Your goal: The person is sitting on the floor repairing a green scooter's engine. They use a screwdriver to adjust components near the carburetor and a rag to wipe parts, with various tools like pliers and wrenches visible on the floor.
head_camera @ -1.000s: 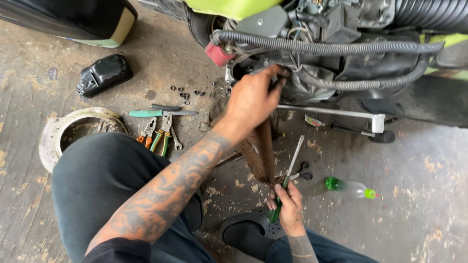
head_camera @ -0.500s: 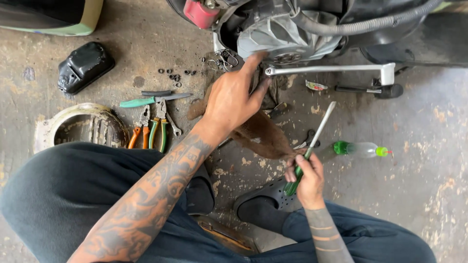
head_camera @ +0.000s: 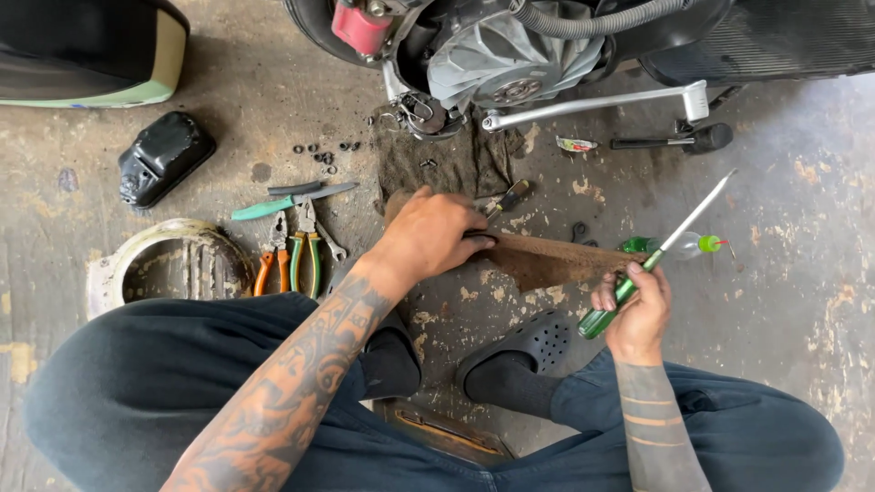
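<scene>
A brown, rough-looking rag (head_camera: 547,260) is being gripped at its near end by the left hand (head_camera: 433,239), whose fingers are curled down over the cloth. The rag is being stretched flat and taut across to the right hand (head_camera: 635,310), where its far end is being pinched under the thumb. In that same closed right hand a screwdriver (head_camera: 652,260) is being held by its translucent green handle, with the slim steel shaft slanting up and away to the right.

Just behind the screwdriver, a clear plastic bottle (head_camera: 679,244) with a green cap is lying on its side on the stained concrete floor (head_camera: 802,273). Below the rag, a black perforated clog (head_camera: 529,346) is being worn on one foot. Beyond the left hand, a darker, oily cloth (head_camera: 437,164) is spread under the finned grey engine casing (head_camera: 510,64), beside a long metal kick lever (head_camera: 592,105). To the left, pliers (head_camera: 292,251) with orange and green grips are lying near a teal-handled knife (head_camera: 292,200), small black nuts (head_camera: 319,155), a glossy black cover (head_camera: 164,159) and a worn round ring (head_camera: 169,264).
</scene>
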